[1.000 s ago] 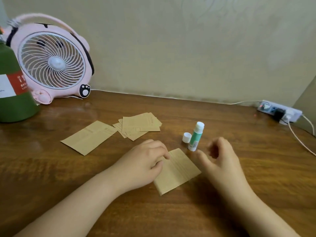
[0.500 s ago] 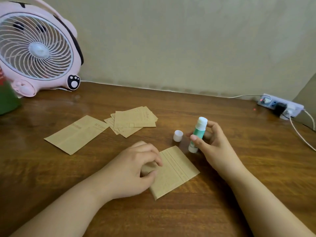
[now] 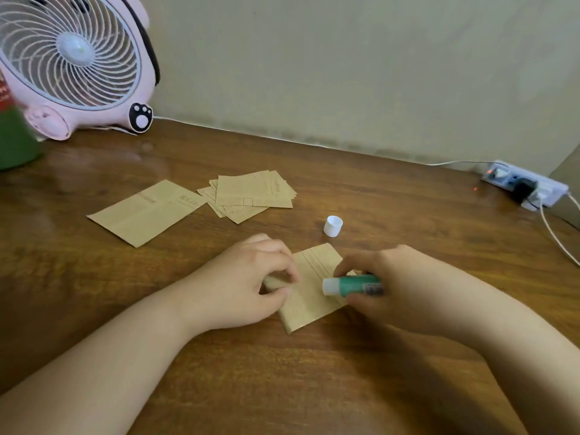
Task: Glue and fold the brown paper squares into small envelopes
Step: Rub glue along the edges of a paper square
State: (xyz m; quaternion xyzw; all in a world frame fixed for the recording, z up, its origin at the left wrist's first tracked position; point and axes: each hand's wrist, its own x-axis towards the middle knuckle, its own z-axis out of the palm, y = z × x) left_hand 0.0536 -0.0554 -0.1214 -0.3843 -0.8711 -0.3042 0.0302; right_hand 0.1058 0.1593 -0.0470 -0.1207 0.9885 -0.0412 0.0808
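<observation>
A folded brown paper square (image 3: 309, 296) lies on the wooden table (image 3: 376, 215) between my hands. My left hand (image 3: 248, 284) pinches its left edge, fingers curled over the fold. My right hand (image 3: 398, 287) grips a green glue stick (image 3: 351, 285) held sideways, its white tip pointing left just above the paper. The stick's white cap (image 3: 332, 226) stands on the table behind the paper. A loose pile of brown squares (image 3: 251, 194) and one larger brown sheet (image 3: 147, 211) lie further back to the left.
A pink desk fan (image 3: 75, 64) stands at the back left against the wall, with a green bottle (image 3: 15, 142) at the left edge. A white power strip (image 3: 524, 183) with a cable sits at the back right.
My right hand reached for the standing glue stick, picked it up, and brought it down sideways over the paper. My left hand stayed on the paper's left edge.
</observation>
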